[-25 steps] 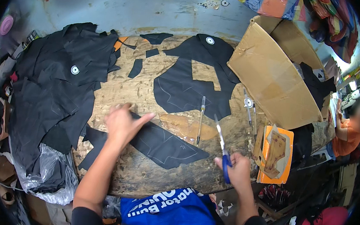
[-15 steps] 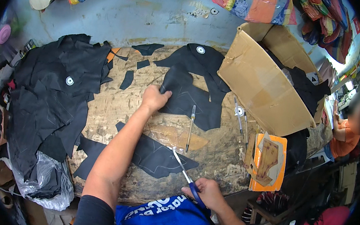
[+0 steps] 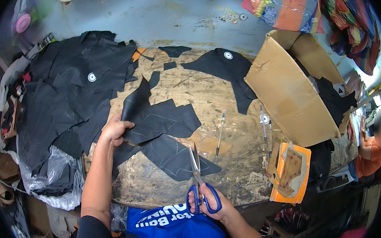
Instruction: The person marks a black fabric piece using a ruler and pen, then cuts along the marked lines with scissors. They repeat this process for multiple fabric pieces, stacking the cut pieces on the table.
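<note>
My left hand [image 3: 117,129] grips the left edge of a black leather-like piece [image 3: 158,120] marked with pale outline lines; its upper corner folds up. A second marked black piece [image 3: 176,157] lies on the wooden table [image 3: 239,182], partly under the first. In my right hand [image 3: 212,204] are blue-handled scissors [image 3: 198,168], fingers through the loops, blades slightly parted and pointing away from me. The tips come close to the second piece's right part. A pen [image 3: 220,133] lies to the right of the held piece.
A large heap of black material [image 3: 66,85] covers the left side. An open cardboard box [image 3: 288,87] stands at the right, behind an orange pad with pattern templates [image 3: 291,171]. A larger black offcut [image 3: 222,67] lies at the back. A person in orange [image 3: 371,153] sits far right.
My left hand has pulled the marked piece toward me and left, away from the back offcut. The scissors have turned more upright and their blades have parted.
</note>
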A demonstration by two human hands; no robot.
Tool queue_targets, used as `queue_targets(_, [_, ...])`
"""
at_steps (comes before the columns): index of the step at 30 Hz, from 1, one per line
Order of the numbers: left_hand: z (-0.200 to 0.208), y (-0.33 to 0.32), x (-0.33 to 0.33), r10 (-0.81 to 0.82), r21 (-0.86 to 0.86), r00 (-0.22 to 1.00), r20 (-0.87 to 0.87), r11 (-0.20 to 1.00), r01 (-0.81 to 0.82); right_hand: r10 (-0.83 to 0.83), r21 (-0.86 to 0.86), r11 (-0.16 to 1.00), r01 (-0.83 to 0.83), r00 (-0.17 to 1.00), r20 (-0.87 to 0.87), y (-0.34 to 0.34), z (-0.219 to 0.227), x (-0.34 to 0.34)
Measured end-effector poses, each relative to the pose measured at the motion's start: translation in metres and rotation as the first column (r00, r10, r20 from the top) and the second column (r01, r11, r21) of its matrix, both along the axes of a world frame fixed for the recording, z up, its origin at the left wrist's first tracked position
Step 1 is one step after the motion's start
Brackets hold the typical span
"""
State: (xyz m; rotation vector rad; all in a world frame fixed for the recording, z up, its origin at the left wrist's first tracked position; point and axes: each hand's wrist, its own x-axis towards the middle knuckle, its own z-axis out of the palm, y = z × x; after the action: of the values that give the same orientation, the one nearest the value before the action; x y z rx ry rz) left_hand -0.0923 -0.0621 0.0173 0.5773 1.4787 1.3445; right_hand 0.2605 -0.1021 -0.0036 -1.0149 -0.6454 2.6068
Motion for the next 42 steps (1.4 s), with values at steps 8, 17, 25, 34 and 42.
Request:
queue_targets(8, [-0.032,-0.049,0.033,0.099,0.305,0.631,0.77,0.811,-0.5,0.041,0.025,0.999,-0.04,0.999,-0.02,-0.011,-0.003,-0.013])
queue_targets(17, [-0.01,-0.038,0.033,0.234,0.313,0.914,0.331,0.887,-0.34,-0.65,0.82,0.507,-0.266,0.508,0.566,0.053,0.014,0.041])
queue_targets(25, [-0.023,-0.109,0.025,0.157,-0.036,0.974,-0.162,0.986,-0.165,-0.747,0.598,0.342,-0.725,0.176,0.641,0.059,0.008,0.064])
queue_targets(34, [-0.054,-0.124,0.02,0.146,0.185,0.947,-0.286,0.978,-0.095,-0.815,0.586,0.324,-0.742,0.095,0.571,0.063,0.001,0.053])
queue_targets(42, [-0.067,-0.135,0.025,0.219,0.266,0.908,-0.358,0.956,-0.126,-0.808,0.543,0.312,-0.779,0.083,0.583,0.102,0.002,0.063])
